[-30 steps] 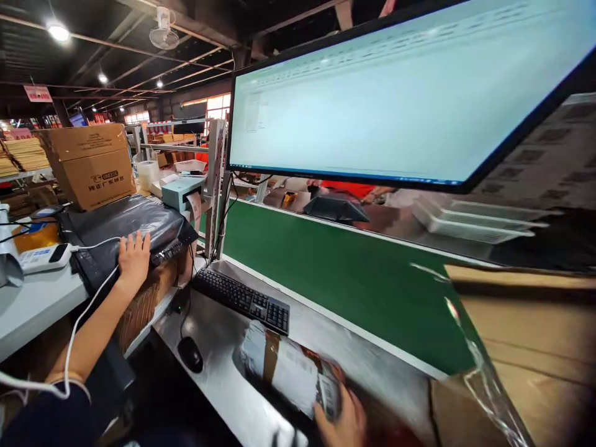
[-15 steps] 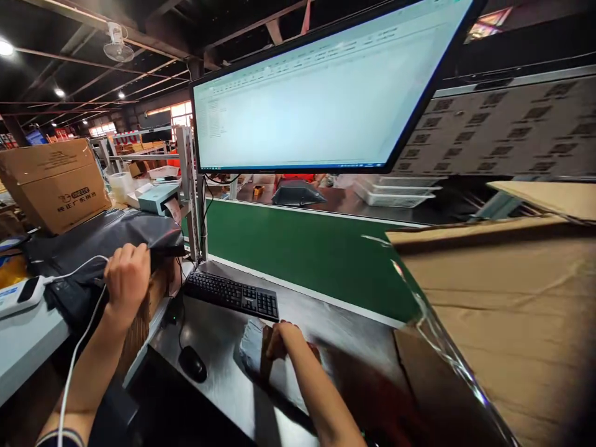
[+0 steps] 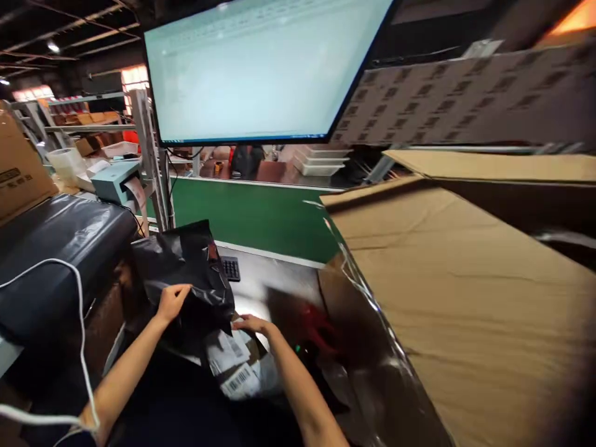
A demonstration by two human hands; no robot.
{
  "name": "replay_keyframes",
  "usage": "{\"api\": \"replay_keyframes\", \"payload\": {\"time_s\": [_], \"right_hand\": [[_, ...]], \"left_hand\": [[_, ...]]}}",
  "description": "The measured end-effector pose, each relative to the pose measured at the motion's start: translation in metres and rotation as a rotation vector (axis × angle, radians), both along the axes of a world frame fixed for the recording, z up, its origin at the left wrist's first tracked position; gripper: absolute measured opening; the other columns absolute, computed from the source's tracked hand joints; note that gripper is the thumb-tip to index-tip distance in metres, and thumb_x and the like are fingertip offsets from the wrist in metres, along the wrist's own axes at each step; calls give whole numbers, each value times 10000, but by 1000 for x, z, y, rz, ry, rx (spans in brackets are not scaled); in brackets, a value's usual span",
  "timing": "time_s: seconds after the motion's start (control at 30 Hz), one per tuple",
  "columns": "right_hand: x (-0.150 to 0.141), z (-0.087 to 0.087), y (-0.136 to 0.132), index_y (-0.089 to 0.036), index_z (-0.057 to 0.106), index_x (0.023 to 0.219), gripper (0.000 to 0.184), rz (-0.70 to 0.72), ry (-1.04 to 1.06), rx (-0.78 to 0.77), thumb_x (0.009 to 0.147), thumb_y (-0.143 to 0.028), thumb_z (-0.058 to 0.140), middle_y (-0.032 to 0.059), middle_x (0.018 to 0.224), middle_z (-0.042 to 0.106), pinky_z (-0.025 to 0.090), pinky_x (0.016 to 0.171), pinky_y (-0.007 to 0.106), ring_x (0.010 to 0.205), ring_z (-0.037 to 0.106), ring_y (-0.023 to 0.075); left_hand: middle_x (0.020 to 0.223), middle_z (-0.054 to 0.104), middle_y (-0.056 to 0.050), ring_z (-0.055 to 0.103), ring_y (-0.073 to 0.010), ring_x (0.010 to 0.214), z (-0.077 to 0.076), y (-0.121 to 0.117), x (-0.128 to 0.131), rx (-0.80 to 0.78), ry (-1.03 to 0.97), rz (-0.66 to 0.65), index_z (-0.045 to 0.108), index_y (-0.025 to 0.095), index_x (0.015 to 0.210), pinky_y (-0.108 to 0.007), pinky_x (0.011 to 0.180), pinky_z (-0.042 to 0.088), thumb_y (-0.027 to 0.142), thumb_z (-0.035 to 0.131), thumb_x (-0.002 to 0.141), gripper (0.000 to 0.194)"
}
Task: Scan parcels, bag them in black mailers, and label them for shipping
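A black plastic bag (image 3: 186,254) stands up in front of me, its lower edge creased. My left hand (image 3: 173,302) is closed on the near edge of this bag. At the bag's right corner, my right hand (image 3: 251,324) has its fingers closed against the plastic, just above a wrapped parcel (image 3: 239,363). White labels, one with a barcode, and brown tape show on the parcel. The bag covers the parcel's left end; I cannot tell whether that end is inside it.
A keyboard (image 3: 230,268) peeks out behind the bag. A large open carton (image 3: 456,279) fills the right side, with a monitor (image 3: 265,74) overhead. Stacked black bags (image 3: 69,242) and a label printer (image 3: 116,181) are at left. A white cable (image 3: 80,310) crosses my left arm.
My left hand has brought a black bag from the stack on the left to the bench before me. My right hand has shifted from the parcel's top to the bag's edge. The view has turned right.
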State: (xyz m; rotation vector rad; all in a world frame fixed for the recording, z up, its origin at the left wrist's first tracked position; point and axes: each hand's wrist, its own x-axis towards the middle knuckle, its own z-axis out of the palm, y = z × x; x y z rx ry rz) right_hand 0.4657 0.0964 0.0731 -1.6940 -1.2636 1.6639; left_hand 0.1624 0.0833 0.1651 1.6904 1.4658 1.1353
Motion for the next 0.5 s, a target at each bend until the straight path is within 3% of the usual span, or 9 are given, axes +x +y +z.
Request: {"api": "replay_keyframes", "payload": {"time_s": [0.07, 0.13, 0.2, 0.3, 0.4, 0.5], "right_hand": [[-11, -8, -23, -163, 731, 804, 395, -31, 152, -8, 482, -331, 886, 43, 747, 763, 597, 807, 408, 767, 722, 258], [-12, -13, -51, -179, 721, 930, 495, -156, 275, 60, 511, -384, 887, 22, 834, 780, 590, 866, 387, 845, 724, 241], [-2, -16, -84, -173, 701, 970, 596, -349, 303, 132, 464, -411, 909, 34, 858, 784, 596, 874, 414, 862, 726, 261], [29, -11, -151, -202, 691, 1021, 638, -687, 170, 152, 480, -464, 904, 87, 947, 797, 622, 866, 460, 917, 748, 317], [54, 8, -228, -280, 692, 1099, 572, -954, -28, 204, 618, -557, 831, 135, 1120, 784, 639, 907, 489, 1050, 745, 370], [57, 43, -281, -325, 689, 1147, 578, -1028, -208, 303, 655, -604, 808, 154, 1220, 756, 611, 1002, 508, 1170, 704, 405]], "left_hand": [[1115, 816, -96, 758, -262, 1087, -7, 15, 9, 19, -64, 37, 831, 169, 1037, -408, 1013, 573, 380, 577, 971, 337], [1085, 822, -97, 756, -250, 1056, -9, 27, 23, 40, -65, 53, 831, 164, 1045, -384, 989, 565, 371, 581, 976, 332], [1025, 824, -92, 752, -229, 986, -8, 36, 37, 53, -24, 51, 832, 169, 1048, -341, 925, 553, 360, 577, 985, 325], [936, 806, -74, 722, -193, 879, -9, 45, 59, 49, 49, 34, 833, 180, 1062, -288, 832, 511, 361, 578, 995, 319], [903, 781, -71, 694, -185, 849, -15, 49, 81, 38, 111, 42, 837, 189, 1048, -277, 817, 478, 385, 575, 1003, 330], [874, 754, -82, 667, -191, 848, -26, 47, 109, 16, 197, 3, 839, 189, 1038, -279, 808, 447, 394, 556, 1010, 350]]}}
